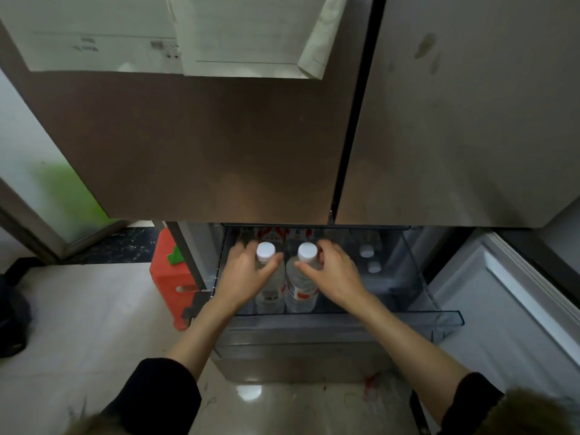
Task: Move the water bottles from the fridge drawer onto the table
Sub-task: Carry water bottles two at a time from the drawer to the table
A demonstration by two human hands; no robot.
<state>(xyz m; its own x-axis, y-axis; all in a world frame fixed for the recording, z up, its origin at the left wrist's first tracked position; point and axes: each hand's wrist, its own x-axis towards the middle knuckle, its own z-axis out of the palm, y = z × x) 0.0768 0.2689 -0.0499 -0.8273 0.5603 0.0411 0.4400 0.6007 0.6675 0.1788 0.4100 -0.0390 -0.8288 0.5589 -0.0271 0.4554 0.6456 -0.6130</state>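
A clear fridge drawer is pulled out below the closed upper doors. Two clear water bottles with white caps and red labels stand upright side by side in it. My left hand curls around the neck of the left bottle. My right hand curls around the neck of the right bottle. More bottles stand at the drawer's right, and red labels of others show at the back. The table is out of view.
The brown upper fridge doors hang over the drawer's rear. An open lower fridge door stands to the right. A red plastic stool sits on the pale tiled floor at the left, and a dark object lies at the far left.
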